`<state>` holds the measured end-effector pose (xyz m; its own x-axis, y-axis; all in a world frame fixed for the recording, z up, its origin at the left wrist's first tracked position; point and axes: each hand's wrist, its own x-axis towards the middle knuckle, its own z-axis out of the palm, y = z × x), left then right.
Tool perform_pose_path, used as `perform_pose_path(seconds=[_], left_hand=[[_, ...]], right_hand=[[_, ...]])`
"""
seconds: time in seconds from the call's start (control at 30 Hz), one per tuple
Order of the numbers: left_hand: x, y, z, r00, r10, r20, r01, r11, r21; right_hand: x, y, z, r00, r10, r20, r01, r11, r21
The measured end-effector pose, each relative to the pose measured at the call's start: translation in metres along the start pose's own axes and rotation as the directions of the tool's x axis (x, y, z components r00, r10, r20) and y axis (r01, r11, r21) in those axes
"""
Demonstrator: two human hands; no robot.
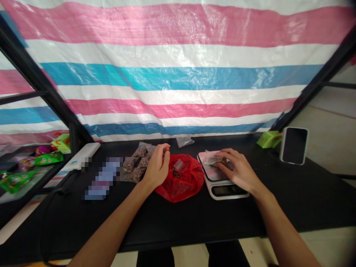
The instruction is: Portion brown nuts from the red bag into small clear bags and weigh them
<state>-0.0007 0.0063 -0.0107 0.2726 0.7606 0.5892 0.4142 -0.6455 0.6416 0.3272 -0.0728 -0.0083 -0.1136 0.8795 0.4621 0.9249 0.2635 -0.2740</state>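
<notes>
The right hand [239,171] is set palm down at the right of center, with the fingers closed over a small clear plastic bag [213,159]. The bag is held against the platform of a white digital kitchen scale [226,190], and its brown contents are partly hidden by the fingers. The left hand [156,167] is positioned at center with the fingers curled narrowly beside a group of filled clear bags [137,163]. Whether anything is gripped by it cannot be determined, as the fingertips are partly hidden.

A red plastic bag [182,178] lies crumpled just beside the left hand, between it and the scale, with brown pieces [177,173] visible at its mouth. An empty clear bag [185,141] lies farther back on the black tabletop [191,222].

The filled bags are judged to be light, soft and slippery, with contents that shift when the film is squeezed. Each is best taken by its upper edge between thumb and fingertips, or supported from below.

A green carton [269,139] and a smartphone [294,145] are placed at the right. A white oblong device [83,155], a pixelated object [104,178] and snack packets [41,163] are placed at the left, below a striped tarpaulin [172,78].
</notes>
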Motion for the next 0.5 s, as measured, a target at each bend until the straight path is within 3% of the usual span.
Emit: perform_pose_path(seconds=[0.3, 0.5], left_hand=[[0.0019, -0.0012, -0.0065, 0.998, 0.044, 0.053, -0.044, 0.999, -0.006], [0.0022, -0.0008, -0.0058, 0.997, 0.05, 0.062, -0.051, 0.999, 0.017]], right_hand=[[0.0003, 0.0046, 0.0, 0.958, 0.116, -0.262, -0.091, 0.99, 0.106], [0.0008, 0.0, 0.0022, 0.964, 0.113, -0.241, -0.091, 0.991, 0.101]])
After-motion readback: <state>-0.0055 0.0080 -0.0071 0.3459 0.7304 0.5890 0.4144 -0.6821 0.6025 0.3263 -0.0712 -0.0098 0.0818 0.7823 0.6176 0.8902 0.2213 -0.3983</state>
